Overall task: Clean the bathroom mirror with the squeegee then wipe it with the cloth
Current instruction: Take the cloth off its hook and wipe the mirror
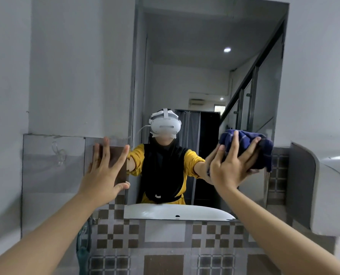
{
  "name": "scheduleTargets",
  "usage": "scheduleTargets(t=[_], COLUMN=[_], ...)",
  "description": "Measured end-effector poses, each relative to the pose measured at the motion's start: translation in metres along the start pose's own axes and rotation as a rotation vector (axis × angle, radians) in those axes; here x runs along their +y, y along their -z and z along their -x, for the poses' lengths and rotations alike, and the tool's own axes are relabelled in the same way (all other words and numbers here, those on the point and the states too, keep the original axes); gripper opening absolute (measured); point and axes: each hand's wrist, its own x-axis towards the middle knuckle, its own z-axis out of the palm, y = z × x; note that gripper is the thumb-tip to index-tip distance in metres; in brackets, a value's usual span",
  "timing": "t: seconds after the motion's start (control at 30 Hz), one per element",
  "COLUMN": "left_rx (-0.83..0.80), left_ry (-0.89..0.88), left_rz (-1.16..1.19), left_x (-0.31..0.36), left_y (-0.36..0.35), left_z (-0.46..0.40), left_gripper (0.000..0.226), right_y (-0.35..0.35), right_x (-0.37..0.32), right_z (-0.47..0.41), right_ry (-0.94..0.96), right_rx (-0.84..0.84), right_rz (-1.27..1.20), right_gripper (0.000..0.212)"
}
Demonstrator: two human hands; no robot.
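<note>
The tall bathroom mirror (208,76) hangs on the wall straight ahead. My right hand (232,165) presses a bunched dark blue cloth (250,147) against the mirror's lower right part. My left hand (105,169) is spread flat, fingers apart, on the tiled wall just left of the mirror's edge, holding nothing. A teal object that may be the squeegee (83,245) stands low at the left, mostly hidden by my left forearm.
A white dispenser (332,191) juts out from the wall at the right. Brown checkered tiles (165,235) run below the mirror. A clear wall hook (59,153) sits on a glossy panel at the left. The mirror reflects a person and a white basin.
</note>
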Motion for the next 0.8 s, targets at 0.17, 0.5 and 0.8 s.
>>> scheduleTargets(t=[0.17, 0.5, 0.8], left_rx=[0.031, 0.035, 0.058], left_ry=[-0.038, -0.039, -0.071], left_rz=[0.058, 0.066, 0.086], left_x=[-0.001, -0.005, -0.013], left_y=[-0.009, -0.033, -0.040], left_z=[0.017, 0.042, 0.044], left_gripper=[0.096, 0.106, 0.105], right_y=[-0.028, -0.058, -0.042], right_x=[-0.072, -0.172, -0.102], right_z=[0.040, 0.067, 0.068], right_ry=[0.166, 0.656, 1.198], right_rx=[-0.094, -0.203, -0.301], right_rz=[-0.073, -0.060, 0.109], right_gripper=[0.051, 0.055, 0.048])
